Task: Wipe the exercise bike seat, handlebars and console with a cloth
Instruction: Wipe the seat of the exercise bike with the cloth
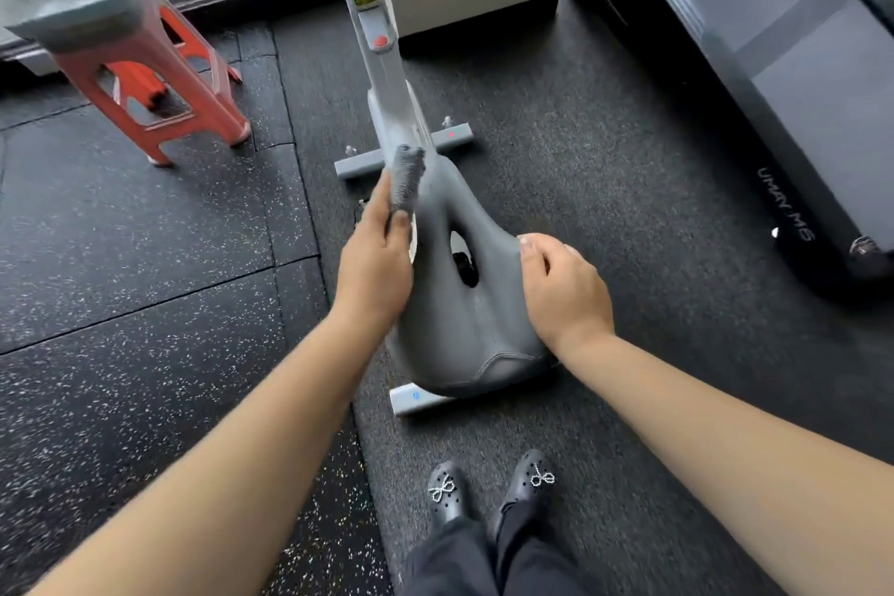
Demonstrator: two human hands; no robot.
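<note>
Seat [454, 305] of the bike, seen from above and behind, stands between our two arms, with its narrow nose pointing away from us toward the post [382, 63]. We judge the seat-wiping step to be in hand. Our left hand [375, 266] lies along the seat's left flank, its fingers [382, 203] pinching a grey cloth [409, 182] that rests against the nose. Our right hand [563, 286] steadies the right edge of the seat, fingers curled over the rim. Handlebars and console lie above the top of the view, so we cannot tell their condition; we take them as not yet done. The next move, in our judgement, calls for drawing the cloth back along the top and round the central cut-out [464, 257], then shifting the steadying hand so that the covered right rim can be reached. For edges, the seat falls away sharply on both flanks, and the cloth could catch at the nose or in the cut-out. For room, a stool [145, 77] stands well apart to the left and a treadmill [774, 77] well apart to the right. Open rubber floor [145, 257] lies on either side, and our shoes [488, 489] stand just behind the rear foot bar [411, 397]. Reaching the handlebars will probably need a step forward beside the frame.
</note>
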